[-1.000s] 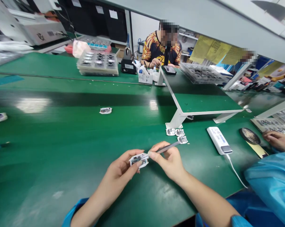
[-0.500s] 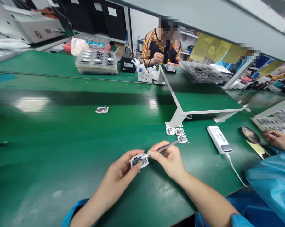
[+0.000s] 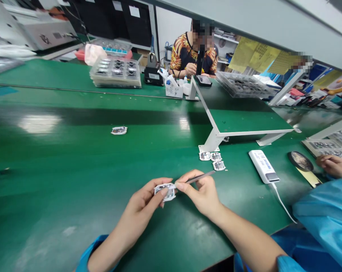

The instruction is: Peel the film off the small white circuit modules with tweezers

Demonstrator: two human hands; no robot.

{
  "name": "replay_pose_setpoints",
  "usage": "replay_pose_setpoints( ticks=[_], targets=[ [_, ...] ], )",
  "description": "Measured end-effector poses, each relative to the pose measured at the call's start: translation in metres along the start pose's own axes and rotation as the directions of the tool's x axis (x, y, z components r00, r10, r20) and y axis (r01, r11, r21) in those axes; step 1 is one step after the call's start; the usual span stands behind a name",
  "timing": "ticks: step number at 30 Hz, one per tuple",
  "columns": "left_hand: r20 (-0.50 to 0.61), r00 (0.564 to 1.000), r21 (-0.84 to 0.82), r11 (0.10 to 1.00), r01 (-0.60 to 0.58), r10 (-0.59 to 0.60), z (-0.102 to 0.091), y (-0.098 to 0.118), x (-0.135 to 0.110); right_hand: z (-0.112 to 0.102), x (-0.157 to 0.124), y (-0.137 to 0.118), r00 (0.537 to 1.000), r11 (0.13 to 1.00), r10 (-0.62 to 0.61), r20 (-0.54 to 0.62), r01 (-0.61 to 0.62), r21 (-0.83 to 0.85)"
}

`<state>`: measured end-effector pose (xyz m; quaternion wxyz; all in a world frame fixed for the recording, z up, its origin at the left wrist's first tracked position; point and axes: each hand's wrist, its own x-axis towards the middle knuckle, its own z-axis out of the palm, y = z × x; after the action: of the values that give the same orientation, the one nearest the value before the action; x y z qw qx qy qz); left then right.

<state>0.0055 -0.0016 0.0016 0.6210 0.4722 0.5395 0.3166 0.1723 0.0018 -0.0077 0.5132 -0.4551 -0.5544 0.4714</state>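
Pinching a small white-framed piece (image 3: 171,194) between thumb and fingers, my left hand (image 3: 139,206) holds it over the near part of the green table (image 3: 74,162), its thumb lying across the face. My right hand (image 3: 201,193) is just beside it, closed on a slim metal tool (image 3: 200,176); one end meets the piece's right edge or nearly so, I cannot tell which, and the other slants up and away to the right. Just beyond that far end lie three similar pieces (image 3: 205,156), grouped near the foot of a white-legged raised shelf (image 3: 253,119). Another loose piece (image 3: 119,130) sits well apart, farther off to the left. To my right, a white device (image 3: 263,166) with a cable lies near a round dark-rimmed dish (image 3: 300,161), and a co-worker's hand (image 3: 333,166) is just past the dish.
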Motion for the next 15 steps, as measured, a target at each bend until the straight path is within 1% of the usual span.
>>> replay_pose_setpoints(
  ticks=[2,5,7,9,12,15],
  targets=[
    [-0.02,1.0,-0.002,1.0,0.002,-0.002,0.0016,-0.0021,0.0007,0.0012,-0.0014,-0.001,1.0,0.999,-0.028,0.0,0.028,-0.03],
    [-0.042,0.999,-0.007,1.0,0.007,-0.008,0.0031,-0.0044,0.0015,0.0019,-0.0028,-0.0039,0.993,0.986,-0.116,0.004,0.116,-0.123],
    [-0.041,0.999,-0.017,1.0,0.024,-0.024,0.003,-0.0055,0.002,0.0015,-0.0028,-0.0058,0.985,0.971,-0.172,0.014,0.172,-0.167],
    [-0.029,0.998,-0.039,0.998,0.048,-0.05,0.0023,-0.0064,0.002,0.0004,-0.0019,-0.0068,0.978,0.963,-0.209,0.005,0.206,-0.172],
    [0.006,0.997,-0.087,0.993,0.082,-0.081,0.0011,-0.0068,0.0009,-0.0015,0.0006,-0.0061,0.98,0.973,-0.197,-0.032,0.191,-0.133],
    [0.043,0.995,-0.111,0.989,0.093,-0.089,0.0013,-0.0056,-0.001,-0.0021,0.0025,-0.0033,0.993,0.989,-0.122,-0.01,0.12,-0.082]
  ],
)
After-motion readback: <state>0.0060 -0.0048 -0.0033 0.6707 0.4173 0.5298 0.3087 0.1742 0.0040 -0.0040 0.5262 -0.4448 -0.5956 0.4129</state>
